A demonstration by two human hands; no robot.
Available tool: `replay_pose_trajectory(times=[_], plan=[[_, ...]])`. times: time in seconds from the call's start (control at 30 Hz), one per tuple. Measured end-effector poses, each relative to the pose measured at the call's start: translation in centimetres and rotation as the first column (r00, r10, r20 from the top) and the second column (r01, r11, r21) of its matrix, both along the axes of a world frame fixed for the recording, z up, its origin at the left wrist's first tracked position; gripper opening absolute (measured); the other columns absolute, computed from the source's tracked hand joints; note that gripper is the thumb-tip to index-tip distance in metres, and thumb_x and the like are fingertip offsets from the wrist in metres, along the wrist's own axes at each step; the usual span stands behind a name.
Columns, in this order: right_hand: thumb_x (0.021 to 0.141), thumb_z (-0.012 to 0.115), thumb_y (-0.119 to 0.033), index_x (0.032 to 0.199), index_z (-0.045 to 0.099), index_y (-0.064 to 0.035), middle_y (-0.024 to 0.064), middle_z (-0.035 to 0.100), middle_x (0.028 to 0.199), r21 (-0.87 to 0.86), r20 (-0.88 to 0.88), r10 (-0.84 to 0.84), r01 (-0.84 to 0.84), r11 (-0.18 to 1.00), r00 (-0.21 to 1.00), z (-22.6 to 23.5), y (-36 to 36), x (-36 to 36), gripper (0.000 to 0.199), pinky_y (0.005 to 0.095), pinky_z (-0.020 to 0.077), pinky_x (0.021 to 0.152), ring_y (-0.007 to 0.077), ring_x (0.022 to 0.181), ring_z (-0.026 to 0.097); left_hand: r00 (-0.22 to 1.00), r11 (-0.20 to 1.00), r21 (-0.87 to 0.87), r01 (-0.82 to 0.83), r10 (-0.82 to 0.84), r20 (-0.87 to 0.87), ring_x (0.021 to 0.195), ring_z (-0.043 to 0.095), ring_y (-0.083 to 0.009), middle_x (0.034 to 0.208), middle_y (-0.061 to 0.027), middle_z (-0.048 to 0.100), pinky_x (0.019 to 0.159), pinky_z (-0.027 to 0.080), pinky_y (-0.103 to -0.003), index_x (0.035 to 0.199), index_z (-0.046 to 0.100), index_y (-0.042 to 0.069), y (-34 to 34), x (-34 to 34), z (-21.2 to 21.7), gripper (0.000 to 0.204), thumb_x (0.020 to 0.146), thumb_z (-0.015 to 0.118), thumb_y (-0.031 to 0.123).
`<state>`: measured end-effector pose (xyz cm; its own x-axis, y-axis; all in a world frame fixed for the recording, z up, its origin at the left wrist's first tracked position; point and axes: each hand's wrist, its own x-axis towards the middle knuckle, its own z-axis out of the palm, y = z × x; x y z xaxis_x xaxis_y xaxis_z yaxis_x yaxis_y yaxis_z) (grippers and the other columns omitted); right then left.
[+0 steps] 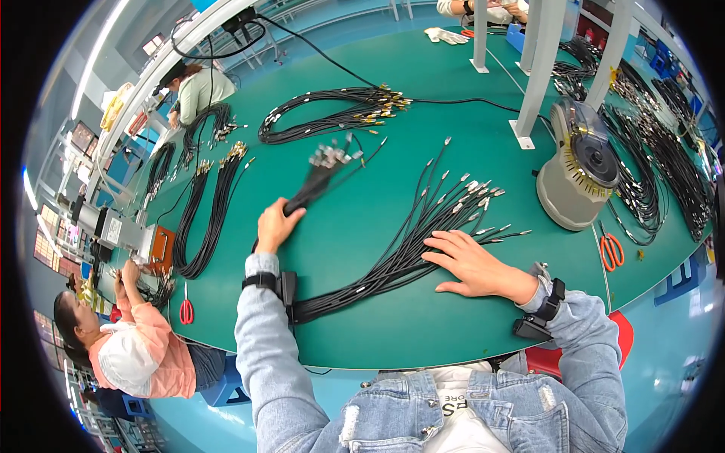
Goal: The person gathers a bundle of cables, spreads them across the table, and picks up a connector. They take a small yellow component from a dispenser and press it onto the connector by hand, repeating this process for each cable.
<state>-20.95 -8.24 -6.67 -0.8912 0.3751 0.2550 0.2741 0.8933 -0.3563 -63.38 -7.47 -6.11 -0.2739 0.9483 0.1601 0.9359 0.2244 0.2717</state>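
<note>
My left hand [276,226] is closed around a bunch of black cables [311,189], raised a little above the green table [362,340]. The bunch's metal connector ends are smeared by motion. My right hand [477,264] rests palm down, fingers apart, on and beside a fanned-out bundle of black cables [408,260]. That bundle's silver tips point away to the far right, and its near end runs behind my left wrist. Whether both bunches are ends of the same cables, I cannot tell.
Looped cable bundles lie at the back [291,136] and left [200,226]. On the right are a round beige machine [566,189], metal posts [538,75], orange-handled scissors [612,253] and more cables [668,143]. Red-handled scissors [186,309] lie near a seated co-worker [140,347].
</note>
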Motion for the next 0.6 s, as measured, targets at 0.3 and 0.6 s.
replay_pose_trajectory(times=[0.3, 0.6], plan=[[0.079, 0.063, -0.031, 0.124, 0.043, -0.0090, 0.0126, 0.037, 0.133, 0.027, 0.029, -0.002, 0.001, 1.000, 1.000, -1.0, 0.0, -0.1, 0.054, 0.0470, 0.0247, 0.103, 0.0293, 0.127, 0.030, 0.856, 0.845, 0.144, 0.515, -0.498, -0.142, 0.076, 0.060, -0.0318, 0.083, -0.0138, 0.061, 0.065, 0.048, -0.039, 0.092, 0.057, 0.003, 2.6, 5.1, -1.0, 0.040, 0.073, 0.068, 0.037], [0.078, 0.064, -0.029, 0.123, 0.044, -0.0076, 0.0121, 0.037, 0.133, 0.057, -0.016, -0.124, 0.124, 0.991, 0.992, -1.3, 0.4, 0.4, 0.053, 0.0448, 0.0264, 0.103, 0.0282, 0.126, 0.032, 0.881, 0.967, 0.062, 0.249, -0.199, -0.429, 0.093, 0.054, -0.0312, 0.096, -0.0129, 0.054, 0.072, 0.045, -0.043, 0.096, 0.052, 0.004, 8.8, 4.1, -2.0, 0.038, 0.077, 0.064, 0.035]])
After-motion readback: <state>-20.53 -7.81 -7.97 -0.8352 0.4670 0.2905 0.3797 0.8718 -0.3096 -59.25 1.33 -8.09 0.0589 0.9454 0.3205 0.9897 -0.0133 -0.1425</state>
